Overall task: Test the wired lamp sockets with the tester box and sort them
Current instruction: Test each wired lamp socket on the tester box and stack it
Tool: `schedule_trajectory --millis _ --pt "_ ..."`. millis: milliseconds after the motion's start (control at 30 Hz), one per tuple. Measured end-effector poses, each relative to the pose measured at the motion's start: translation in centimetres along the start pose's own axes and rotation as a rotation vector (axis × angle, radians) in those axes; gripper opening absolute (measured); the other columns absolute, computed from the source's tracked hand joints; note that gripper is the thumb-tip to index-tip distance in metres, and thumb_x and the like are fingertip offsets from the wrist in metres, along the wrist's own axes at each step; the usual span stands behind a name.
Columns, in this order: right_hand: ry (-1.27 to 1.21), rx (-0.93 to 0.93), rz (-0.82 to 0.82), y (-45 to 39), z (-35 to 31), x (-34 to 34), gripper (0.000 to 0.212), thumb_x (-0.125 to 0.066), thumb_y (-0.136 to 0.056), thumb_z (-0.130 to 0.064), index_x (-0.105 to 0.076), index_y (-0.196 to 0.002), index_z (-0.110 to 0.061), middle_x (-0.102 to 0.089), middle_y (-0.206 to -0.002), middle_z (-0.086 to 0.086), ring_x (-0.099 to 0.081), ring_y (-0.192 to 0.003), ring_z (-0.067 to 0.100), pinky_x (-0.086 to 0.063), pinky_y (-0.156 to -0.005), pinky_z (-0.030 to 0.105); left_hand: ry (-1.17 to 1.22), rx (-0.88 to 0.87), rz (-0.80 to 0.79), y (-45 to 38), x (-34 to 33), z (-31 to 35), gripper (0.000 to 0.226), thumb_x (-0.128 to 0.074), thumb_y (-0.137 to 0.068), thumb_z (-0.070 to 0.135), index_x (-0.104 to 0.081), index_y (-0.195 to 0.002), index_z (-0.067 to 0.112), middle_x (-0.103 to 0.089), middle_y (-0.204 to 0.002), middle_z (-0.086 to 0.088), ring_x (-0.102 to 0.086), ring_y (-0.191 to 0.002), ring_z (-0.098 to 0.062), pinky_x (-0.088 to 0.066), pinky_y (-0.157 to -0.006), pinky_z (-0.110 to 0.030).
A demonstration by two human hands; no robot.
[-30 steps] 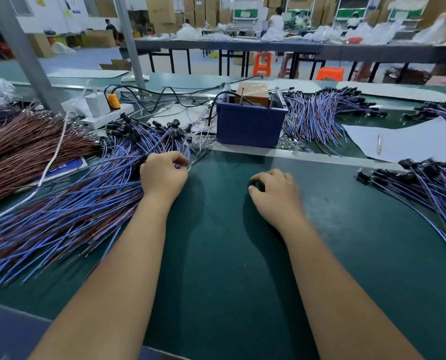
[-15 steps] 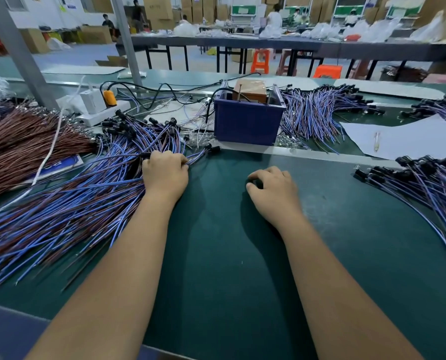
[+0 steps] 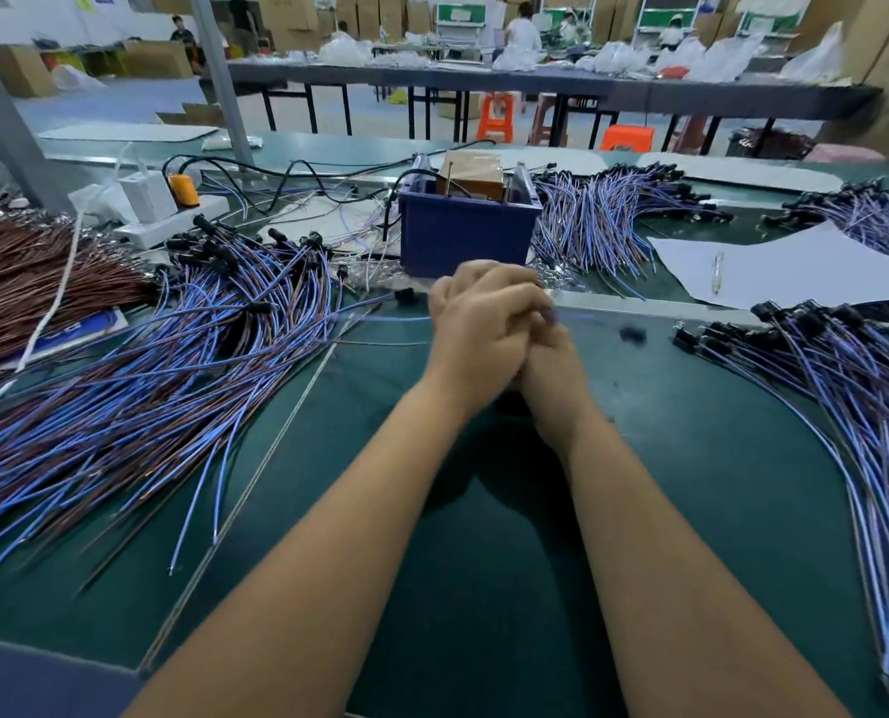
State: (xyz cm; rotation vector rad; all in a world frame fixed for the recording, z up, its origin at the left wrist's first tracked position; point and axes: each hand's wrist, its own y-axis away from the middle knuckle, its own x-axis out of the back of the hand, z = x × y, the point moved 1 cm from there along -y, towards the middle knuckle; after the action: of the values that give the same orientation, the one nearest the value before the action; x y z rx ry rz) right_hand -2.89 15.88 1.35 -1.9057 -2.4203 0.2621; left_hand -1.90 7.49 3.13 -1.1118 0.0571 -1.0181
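Left hand [image 3: 476,323] overlaps right hand [image 3: 551,365], fingers curled; grip contents cannot be told. Wired sockets [image 3: 136,386] piled left: light, limp leads; take hold at the rigid black socket body

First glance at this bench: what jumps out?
The two hands, left hand laid over right hand, meet at centre just in front of the blue tester box. A huge fan of blue and brown wired sockets covers the mat's left side, and a second sorted pile curves down the right edge.
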Motion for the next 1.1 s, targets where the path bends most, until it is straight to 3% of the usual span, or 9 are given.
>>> schedule_trajectory --millis 100,233,300,467,633,733,900,967,1100 --pt "-0.199 -0.199 0.059 -0.5 -0.7 1.1 0.027 -0.035 -0.102 -0.003 -0.052 -0.086 -0.015 -0.052 -0.079 -0.007 -0.055 -0.054 -0.003 -0.045 -0.051 0.009 0.235 0.133 -0.029 0.4 -1.7 1.5 0.034 -0.046 -0.066 0.011 -0.073 -0.069 0.032 -0.068 -0.113 0.013 -0.044 -0.127 -0.018 -0.028 -0.106 -0.056" --pt "-0.392 -0.329 0.033 -0.6 -0.5 1.3 0.034 -0.037 -0.103 -0.012 -0.051 -0.132 -0.005 -0.058 -0.086 0.000 -0.057 -0.068 0.010 -0.046 -0.062 0.016 0.226 0.209 0.000 1.4 -1.8 1.2 0.041 -0.046 -0.067 0.009 -0.072 -0.072 0.040 -0.057 -0.128 0.026 -0.027 -0.140 -0.012 -0.021 -0.113 -0.050" --pt "-0.483 -0.289 -0.024 -0.5 -0.7 1.2 0.035 -0.036 -0.102 -0.019 -0.054 -0.129 -0.007 -0.063 -0.101 0.011 -0.061 -0.087 0.023 -0.045 -0.077 0.029 0.287 0.308 -0.042 1.5 -1.2 0.4 0.037 -0.050 -0.069 0.012 -0.071 -0.073 0.043 -0.047 -0.130 0.034 -0.020 -0.142 -0.009 -0.017 -0.116 -0.049" --pt "-0.699 -0.282 -0.065 -0.9 -0.6 2.7 0.040 -0.038 -0.101 -0.044 -0.063 -0.102 -0.013 -0.069 -0.085 0.009 -0.066 -0.073 0.021 -0.054 -0.075 0.035 0.401 0.498 -0.154 1.6 -0.1 -1.6 0.051 -0.048 -0.077 -0.017 -0.068 -0.070 0.029 -0.041 -0.150 0.007 -0.012 -0.146 -0.016 -0.008 -0.112 -0.018" --pt "-0.365 -0.128 -0.154 -0.5 0.0 1.6 0.018 -0.057 -0.094 -0.019 -0.066 -0.107 -0.009 -0.069 -0.095 0.008 -0.066 -0.081 0.017 -0.055 -0.072 0.029 0.551 0.540 -0.116 1.7 -0.4 -1.5 0.049 -0.044 -0.076 -0.022 -0.066 -0.074 0.022 -0.049 -0.139 0.000 -0.040 -0.137 -0.023 -0.037 -0.111 -0.038" --pt "-0.148 -0.081 -0.143 -0.5 0.5 1.1 0.025 -0.070 -0.087 -0.016 -0.066 -0.112 -0.016 -0.065 -0.094 0.008 -0.061 -0.087 0.021 -0.049 -0.080 0.037 0.357 0.519 -0.021 1.8 -0.2 -1.6 0.025 -0.060 -0.075 0.006 -0.063 -0.094 0.022 -0.050 -0.119 0.012 -0.039 -0.133 -0.021 -0.034 -0.111 -0.044" --pt "0.056 -0.077 -0.110 -0.6 1.0 0.7 0.025 -0.079 -0.080 -0.025 -0.068 -0.102 -0.026 -0.070 -0.094 0.001 -0.064 -0.077 0.008 -0.049 -0.075 0.027 0.203 0.785 0.051 1.8 0.1 -3.4 0.047 -0.057 -0.084 0.004 -0.050 -0.129 0.013 -0.044 -0.125 -0.007 -0.051 -0.100 -0.013 -0.039 -0.081 -0.009" --pt "0.063 -0.050 -0.090 -0.7 1.1 0.7 0.017 -0.079 -0.080 -0.025 -0.070 -0.095 -0.024 -0.071 -0.085 -0.001 -0.063 -0.065 0.002 -0.048 -0.065 0.019 0.304 0.810 0.031 1.9 0.0 -3.6 0.045 -0.054 -0.085 -0.002 -0.051 -0.129 0.008 -0.057 -0.109 -0.004 -0.055 -0.082 -0.004 -0.044 -0.066 -0.007" --pt "0.198 0.082 -0.015 -0.7 1.4 0.3 0.009 -0.076 -0.082 -0.018 -0.069 -0.082 -0.024 -0.066 -0.067 -0.011 -0.054 -0.056 -0.003 -0.043 -0.059 0.015 0.615 0.984 0.108 1.1 -0.1 -3.7 0.032 -0.041 -0.087 -0.009 -0.066 -0.102 0.003 -0.068 -0.084 -0.009 -0.065 -0.082 -0.026 -0.055 -0.077 -0.033"
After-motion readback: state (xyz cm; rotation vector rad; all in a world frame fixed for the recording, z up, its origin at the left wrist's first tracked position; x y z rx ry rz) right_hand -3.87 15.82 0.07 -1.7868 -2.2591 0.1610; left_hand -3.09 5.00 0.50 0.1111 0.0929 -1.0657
